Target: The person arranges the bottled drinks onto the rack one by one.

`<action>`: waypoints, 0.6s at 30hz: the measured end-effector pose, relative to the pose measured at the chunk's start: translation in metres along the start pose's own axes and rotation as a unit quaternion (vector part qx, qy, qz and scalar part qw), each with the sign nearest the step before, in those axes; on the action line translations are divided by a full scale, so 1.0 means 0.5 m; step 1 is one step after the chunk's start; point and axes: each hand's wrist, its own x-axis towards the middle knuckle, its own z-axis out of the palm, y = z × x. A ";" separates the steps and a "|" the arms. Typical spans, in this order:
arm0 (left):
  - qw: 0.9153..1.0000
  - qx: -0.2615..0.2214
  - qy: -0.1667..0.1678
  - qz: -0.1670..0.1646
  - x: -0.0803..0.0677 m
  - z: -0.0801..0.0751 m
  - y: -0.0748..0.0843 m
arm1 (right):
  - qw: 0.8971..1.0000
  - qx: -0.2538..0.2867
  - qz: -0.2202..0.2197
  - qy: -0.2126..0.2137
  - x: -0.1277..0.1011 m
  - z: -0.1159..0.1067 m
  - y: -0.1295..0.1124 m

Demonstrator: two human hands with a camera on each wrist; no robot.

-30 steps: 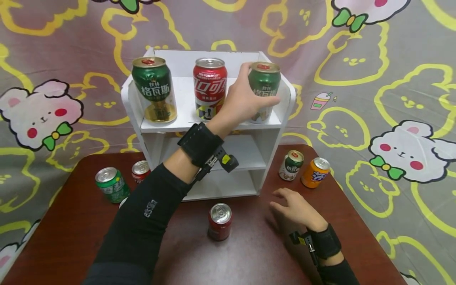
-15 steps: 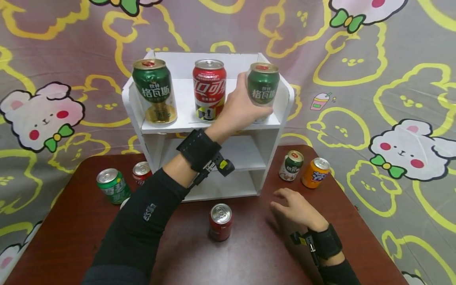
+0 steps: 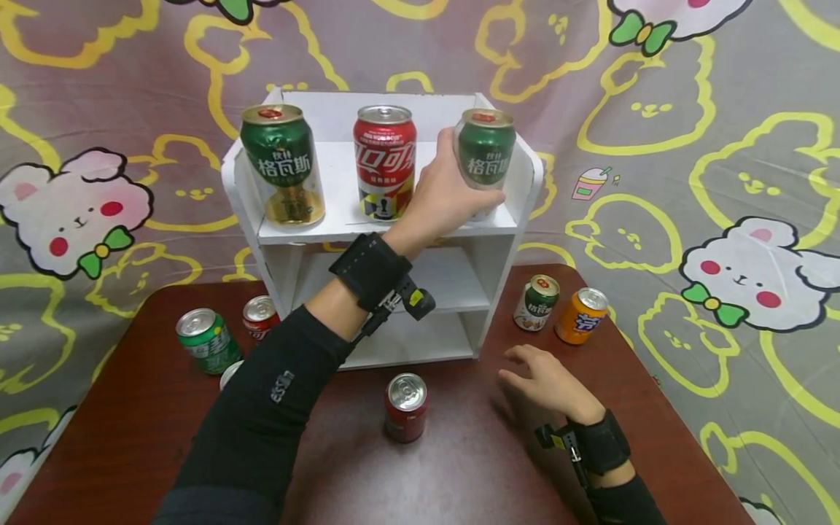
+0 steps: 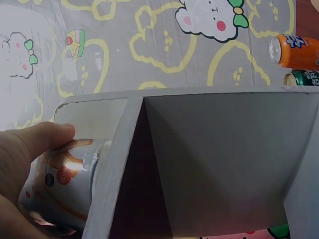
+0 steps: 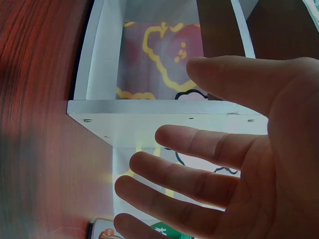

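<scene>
My left hand grips the lower part of a green can standing at the right end of the top of a white shelf. In the left wrist view the thumb lies along that can beside the shelf's side wall. A red can and a second green can stand on the same top board. My right hand hovers just over the brown table with fingers spread, holding nothing.
On the table stand a red can in front of the shelf, a green can and a red can at the left, and a small green can and an orange can at the right. A cartoon cloth hangs behind.
My left hand has slid lower on the green can, so its label now shows. The can stays on the shelf top. The right hand has not moved.
</scene>
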 end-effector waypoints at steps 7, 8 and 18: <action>0.999 -0.027 -0.027 -0.024 0.004 -0.005 0.003 | 1.000 -0.001 -0.003 0.000 0.001 0.000 0.003; 0.999 -0.030 -0.030 -0.027 0.005 -0.006 0.003 | 1.000 -0.001 -0.003 0.000 0.001 0.000 0.003; 0.996 -0.063 -0.052 -0.035 0.016 -0.006 -0.007 | 1.000 0.003 -0.004 0.000 0.001 -0.001 0.005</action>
